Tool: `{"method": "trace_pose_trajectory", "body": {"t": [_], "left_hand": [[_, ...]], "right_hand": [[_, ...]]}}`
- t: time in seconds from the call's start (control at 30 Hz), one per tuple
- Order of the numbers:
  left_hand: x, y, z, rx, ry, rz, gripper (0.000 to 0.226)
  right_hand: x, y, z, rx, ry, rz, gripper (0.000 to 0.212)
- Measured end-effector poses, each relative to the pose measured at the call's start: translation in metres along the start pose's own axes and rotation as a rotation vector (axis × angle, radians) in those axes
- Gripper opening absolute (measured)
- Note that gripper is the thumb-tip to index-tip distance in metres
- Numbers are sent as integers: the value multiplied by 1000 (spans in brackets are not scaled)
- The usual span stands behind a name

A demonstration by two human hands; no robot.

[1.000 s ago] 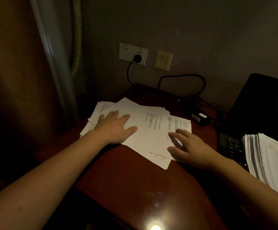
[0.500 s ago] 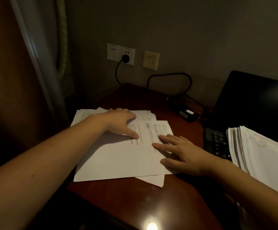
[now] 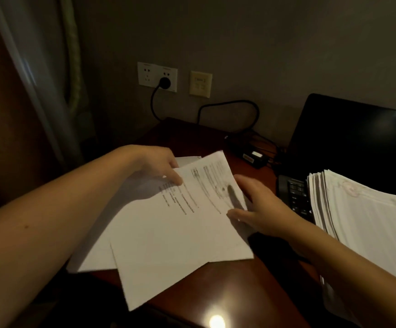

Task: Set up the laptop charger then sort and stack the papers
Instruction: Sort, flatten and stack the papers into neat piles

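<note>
Grips loose papers (image 3: 168,233) at far edge with left hand (image 3: 154,164), fingers (image 3: 177,179) curled; pinches right edge with right hand (image 3: 263,207); holds them over bench (image 3: 239,292), left of charger (image 3: 251,157) beside laptop (image 3: 357,143).

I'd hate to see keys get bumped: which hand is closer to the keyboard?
Right. The right hand is just beside the keyboard, holding the near edge of the papers. The left hand is well away from it, on the far side of the papers.
</note>
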State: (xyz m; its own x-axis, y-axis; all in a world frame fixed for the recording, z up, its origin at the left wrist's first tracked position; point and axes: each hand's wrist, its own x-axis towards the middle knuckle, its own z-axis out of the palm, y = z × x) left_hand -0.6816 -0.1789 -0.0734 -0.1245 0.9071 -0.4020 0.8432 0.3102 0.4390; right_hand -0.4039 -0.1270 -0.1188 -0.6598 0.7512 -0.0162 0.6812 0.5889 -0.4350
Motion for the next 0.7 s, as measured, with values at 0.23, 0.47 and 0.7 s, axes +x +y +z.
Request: {"method": "trace_pose_trajectory", "body": {"t": [0.23,0.47,0.7], "left_hand": [[-17,-18,-8,-668,291,15,27],[-33,9,23,-1292,433,171,18],[-39,17,39,-1442,520,176,25]], "right_hand": [[4,1,-4,791,404,239,91],[13,-10,-3,1023,414,251,29],[17,0,-14,1093,567,207,13]]}}
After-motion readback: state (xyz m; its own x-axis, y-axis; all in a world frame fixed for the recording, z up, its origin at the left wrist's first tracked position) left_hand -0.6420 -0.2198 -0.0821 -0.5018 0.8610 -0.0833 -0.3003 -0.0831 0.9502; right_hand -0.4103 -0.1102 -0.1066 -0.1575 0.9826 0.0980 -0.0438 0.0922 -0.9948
